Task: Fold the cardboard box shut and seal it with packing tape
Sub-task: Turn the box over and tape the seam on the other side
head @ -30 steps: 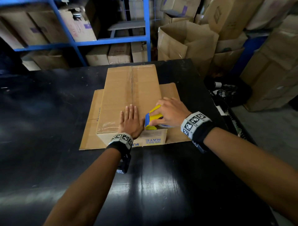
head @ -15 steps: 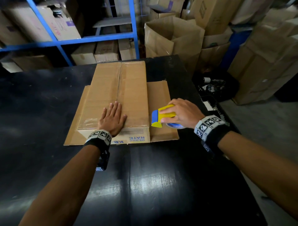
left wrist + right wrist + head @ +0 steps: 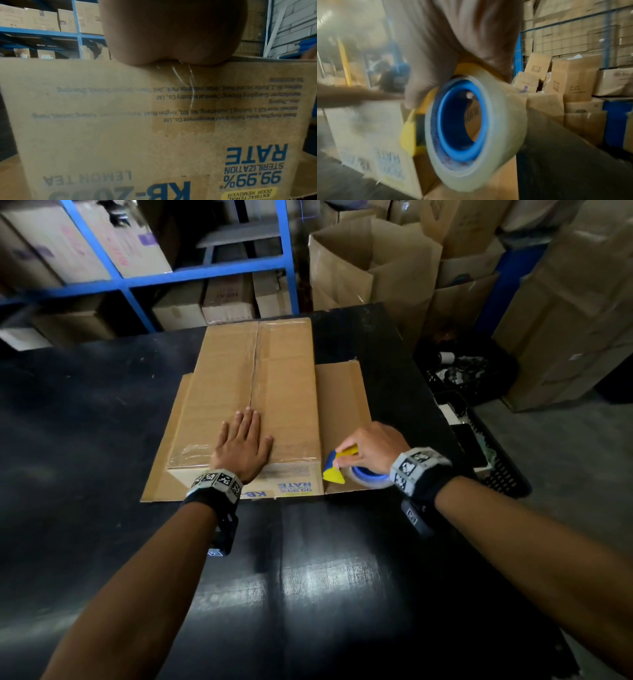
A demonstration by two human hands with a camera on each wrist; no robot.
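A brown cardboard box (image 3: pixel 260 392) lies on the black table (image 3: pixel 308 577), its top flaps closed with clear tape along the centre seam and across the near edge. My left hand (image 3: pixel 245 443) lies flat, fingers straight, on the top near the front edge; the left wrist view shows the box's printed front face (image 3: pixel 154 128) below the palm. My right hand (image 3: pixel 368 446) grips a yellow and blue tape dispenser (image 3: pixel 337 465) with a clear tape roll (image 3: pixel 476 134), just right of the box's near right corner, over a flat cardboard sheet (image 3: pixel 342 412).
The flat cardboard sheet sticks out from under the box on both sides. Blue shelving (image 3: pixel 205 272) with cartons stands behind the table. Open cartons (image 3: pixel 373 265) and stacked boxes crowd the back right. A black crate (image 3: pixel 493 453) of items sits right of the table.
My right hand has carried the tape dispenser off the box top, rightward and down to beside the near right corner. The left hand stays flat on the box.
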